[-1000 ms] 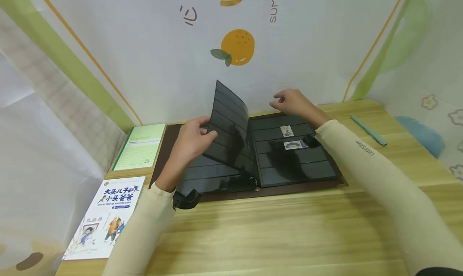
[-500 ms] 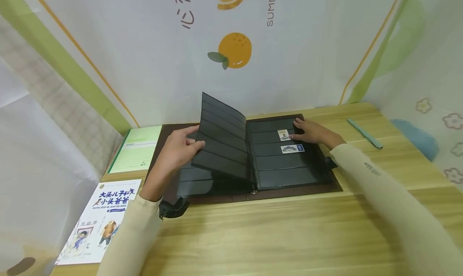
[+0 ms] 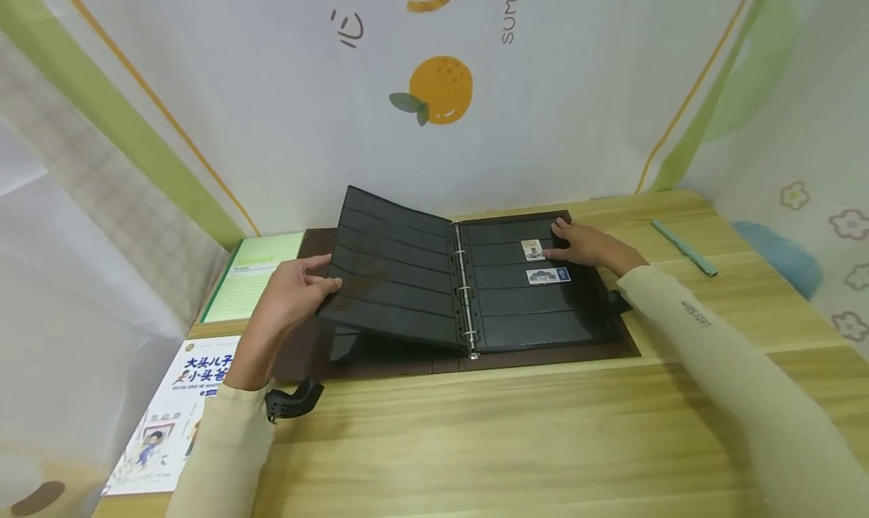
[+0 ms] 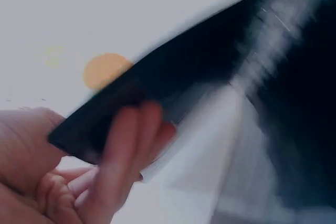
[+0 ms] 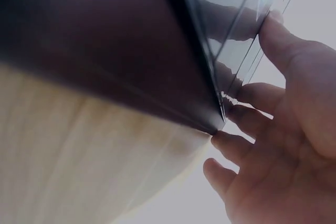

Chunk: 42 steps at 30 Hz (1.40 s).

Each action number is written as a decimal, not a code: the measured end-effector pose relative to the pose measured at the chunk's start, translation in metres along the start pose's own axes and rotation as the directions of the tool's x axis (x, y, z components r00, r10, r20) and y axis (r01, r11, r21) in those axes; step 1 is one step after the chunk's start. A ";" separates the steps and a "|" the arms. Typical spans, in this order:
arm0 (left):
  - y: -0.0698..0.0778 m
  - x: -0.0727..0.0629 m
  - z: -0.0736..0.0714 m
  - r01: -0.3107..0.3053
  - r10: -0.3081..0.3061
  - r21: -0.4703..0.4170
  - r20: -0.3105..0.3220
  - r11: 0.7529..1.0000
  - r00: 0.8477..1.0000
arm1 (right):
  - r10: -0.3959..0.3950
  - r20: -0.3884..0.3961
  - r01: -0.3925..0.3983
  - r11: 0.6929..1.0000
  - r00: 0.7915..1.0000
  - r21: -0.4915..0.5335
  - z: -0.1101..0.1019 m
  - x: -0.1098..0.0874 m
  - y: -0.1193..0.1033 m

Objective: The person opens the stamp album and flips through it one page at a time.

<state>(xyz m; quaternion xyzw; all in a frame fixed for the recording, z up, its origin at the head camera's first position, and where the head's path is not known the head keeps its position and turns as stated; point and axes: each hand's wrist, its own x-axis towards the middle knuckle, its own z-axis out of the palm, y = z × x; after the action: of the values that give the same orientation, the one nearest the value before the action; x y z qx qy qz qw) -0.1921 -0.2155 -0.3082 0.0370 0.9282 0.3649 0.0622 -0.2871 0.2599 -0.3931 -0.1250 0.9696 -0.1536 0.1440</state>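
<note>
A ring-bound stamp album (image 3: 299,356) with a dark brown cover lies spread on the table. My left hand (image 3: 288,295) pinches the outer edge of a black pocket page (image 3: 397,269), which tilts up to the left of the metal rings (image 3: 464,290). In the left wrist view, fingers (image 4: 126,145) lie across that page's corner, blurred. My right hand (image 3: 587,246) rests at the upper right corner of the right-hand page, its fingers loosely spread along the edge in the right wrist view. Beside its thumb is a small pale stamp (image 3: 532,249); a wider blue-and-white stamp (image 3: 548,276) sits one row below.
Left of the album are a green notepad (image 3: 251,284) and a white illustrated book (image 3: 159,420), the latter partly behind my left forearm. A teal pen-like stick (image 3: 684,248) lies to the right. Fabric with an orange print (image 3: 441,90) hangs behind the wooden table (image 3: 489,435).
My left hand has swung the black page leftward and lower, exposing the rings. My right hand came down from above the album onto the right page's corner, then stayed there.
</note>
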 end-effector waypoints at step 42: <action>-0.007 -0.007 0.101 -0.295 0.142 0.508 0.319 0.809 0.937 | 0.131 -0.219 -0.145 0.988 0.967 -0.050 0.007 -0.006 -0.005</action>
<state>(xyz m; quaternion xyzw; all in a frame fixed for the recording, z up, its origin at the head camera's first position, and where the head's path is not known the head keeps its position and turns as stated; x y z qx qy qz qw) -0.1708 -0.1540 -0.3856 0.2091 0.9659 0.0802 0.1301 -0.2785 0.2552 -0.3964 -0.0444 0.9903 -0.1238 0.0443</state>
